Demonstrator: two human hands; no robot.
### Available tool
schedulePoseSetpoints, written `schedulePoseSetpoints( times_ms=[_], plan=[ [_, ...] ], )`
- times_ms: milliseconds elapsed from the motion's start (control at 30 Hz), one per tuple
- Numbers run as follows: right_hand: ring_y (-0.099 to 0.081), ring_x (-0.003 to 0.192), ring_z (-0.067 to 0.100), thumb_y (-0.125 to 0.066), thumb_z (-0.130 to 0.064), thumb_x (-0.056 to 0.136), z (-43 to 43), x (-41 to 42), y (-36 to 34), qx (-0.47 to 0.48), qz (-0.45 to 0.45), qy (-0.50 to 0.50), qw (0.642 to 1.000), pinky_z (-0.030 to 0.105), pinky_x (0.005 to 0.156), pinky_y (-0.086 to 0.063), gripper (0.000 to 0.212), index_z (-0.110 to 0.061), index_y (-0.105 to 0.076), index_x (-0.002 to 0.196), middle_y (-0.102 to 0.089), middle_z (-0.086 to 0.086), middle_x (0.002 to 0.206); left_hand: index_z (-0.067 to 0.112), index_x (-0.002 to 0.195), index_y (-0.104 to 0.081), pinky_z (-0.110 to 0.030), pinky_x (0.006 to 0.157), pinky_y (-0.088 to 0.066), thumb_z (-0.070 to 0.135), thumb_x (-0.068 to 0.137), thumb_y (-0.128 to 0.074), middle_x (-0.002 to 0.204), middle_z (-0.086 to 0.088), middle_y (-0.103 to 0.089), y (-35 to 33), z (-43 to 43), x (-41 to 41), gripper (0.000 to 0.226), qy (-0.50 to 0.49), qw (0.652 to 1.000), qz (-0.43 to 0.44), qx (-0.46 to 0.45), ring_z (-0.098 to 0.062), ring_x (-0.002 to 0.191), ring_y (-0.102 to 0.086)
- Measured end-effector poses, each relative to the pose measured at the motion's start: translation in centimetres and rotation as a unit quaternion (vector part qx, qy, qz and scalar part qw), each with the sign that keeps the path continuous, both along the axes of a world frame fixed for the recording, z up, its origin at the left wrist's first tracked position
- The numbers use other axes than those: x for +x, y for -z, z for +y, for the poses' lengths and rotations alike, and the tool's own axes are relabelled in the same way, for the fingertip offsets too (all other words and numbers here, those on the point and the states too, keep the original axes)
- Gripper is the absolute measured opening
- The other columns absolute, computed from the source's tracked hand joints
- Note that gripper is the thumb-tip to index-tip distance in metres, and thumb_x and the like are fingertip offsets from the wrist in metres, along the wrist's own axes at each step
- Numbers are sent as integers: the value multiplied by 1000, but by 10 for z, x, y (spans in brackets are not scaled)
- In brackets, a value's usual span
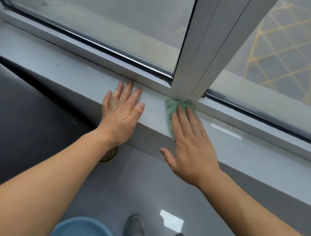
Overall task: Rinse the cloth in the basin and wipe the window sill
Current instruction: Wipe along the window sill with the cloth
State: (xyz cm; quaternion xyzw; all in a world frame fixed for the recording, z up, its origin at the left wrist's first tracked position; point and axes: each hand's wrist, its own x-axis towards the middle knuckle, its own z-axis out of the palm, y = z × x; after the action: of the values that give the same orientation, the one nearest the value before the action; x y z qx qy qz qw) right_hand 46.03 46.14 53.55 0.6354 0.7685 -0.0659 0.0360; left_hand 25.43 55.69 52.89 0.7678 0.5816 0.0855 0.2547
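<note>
Pressing flat, fingers spread, right hand (190,146) pins the green cloth (172,110) on the window sill (69,74), left hand (121,114) open, empty; cloth looks soft, light, likely damp, best handled by palm pressure.

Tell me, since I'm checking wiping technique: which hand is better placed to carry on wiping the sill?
The right hand: it lies flat on the green cloth, pressing it onto the window sill by the frame post. The left hand rests bare on the sill.
</note>
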Motion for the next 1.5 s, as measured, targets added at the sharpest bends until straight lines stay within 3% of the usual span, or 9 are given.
schedulePoseSetpoints(
  times_ms=[167, 300, 400, 567, 700, 900, 1167, 1367, 1500],
  plan=[
    [5, 153, 34, -38, -69, 86, -33, 22, -5, -18, -24, 127, 991, 51, 123, -10, 101, -4, -7, 156, -4, 18, 166, 41, 155, -4, -46, 118, 19, 57, 95, -2, 166, 0, 14, -3, -4, 2, 63, 36, 998, 57, 16, -14, 148, 28],
    [10, 153, 33, -39, -68, 86, 16, -39, 1, 3, 24, 44, 999, 50, 124, -3, 101, -8, 0, 157, 3, 15, 167, 40, 156, -2, -49, 118, 18, 59, 94, -2, 167, -4, 14, -4, -5, 4, 65, 36, 996, 83, 22, -17, 149, 26],
    [7, 153, 31, -42, -66, 87, 12, -28, 1, 5, 18, 50, 999, 47, 124, -4, 98, -9, -3, 157, 0, 14, 167, 35, 156, -10, -48, 119, 17, 55, 96, -7, 167, -7, 9, -9, -12, 11, 64, 35, 995, 62, 63, -20, 151, 20],
    [5, 154, 30, -43, -66, 88, -62, 69, 1, -14, -41, 164, 986, 49, 124, -9, 97, -7, -8, 157, -3, 14, 167, 29, 155, -22, -45, 122, 8, 52, 99, -13, 166, -10, -4, -15, -40, 56, 62, 134, 988, 11, 73, -21, 153, 10],
    [5, 153, 35, -43, -69, 84, -59, 53, 0, -9, -31, 236, 971, 51, 123, -7, 103, -6, -7, 157, -4, 17, 166, 29, 156, -22, -43, 122, 10, 52, 99, -10, 167, -9, -5, -4, -57, 80, 63, 143, 988, 2, 57, -20, 153, 9],
    [5, 153, 33, -54, -59, 84, -37, 23, 5, 30, 33, 114, 992, 50, 123, -7, 98, -12, -9, 158, -5, 13, 167, 25, 156, -22, -47, 121, 9, 54, 98, -9, 166, -10, -9, 1, -61, 88, 66, 122, 990, 18, 73, -20, 153, 7],
    [4, 153, 35, -50, -67, 82, -121, 138, 4, -6, -57, 319, 946, 51, 123, -9, 106, -5, -5, 156, -3, 16, 166, 24, 156, -23, -47, 121, 10, 51, 98, -13, 167, -9, -5, -7, -90, 141, 64, 203, 976, 12, 80, -21, 153, 9],
    [1, 153, 35, -61, -57, 79, -75, 83, 8, 33, 26, 159, 986, 50, 123, -6, 105, -10, -8, 157, -6, 14, 167, 27, 157, -17, -43, 121, 12, 53, 96, -6, 167, -6, -3, -3, -95, 156, 67, 176, 982, 31, 66, -16, 153, 9],
    [-1, 153, 33, -61, -57, 80, -115, 137, 8, 36, -19, 179, 983, 49, 124, -10, 105, -10, -8, 157, -8, 13, 167, 24, 156, -20, -46, 121, 11, 53, 96, -8, 167, -10, -7, -6, -99, 161, 67, 169, 981, 54, 73, -21, 153, 6]
  ],
)
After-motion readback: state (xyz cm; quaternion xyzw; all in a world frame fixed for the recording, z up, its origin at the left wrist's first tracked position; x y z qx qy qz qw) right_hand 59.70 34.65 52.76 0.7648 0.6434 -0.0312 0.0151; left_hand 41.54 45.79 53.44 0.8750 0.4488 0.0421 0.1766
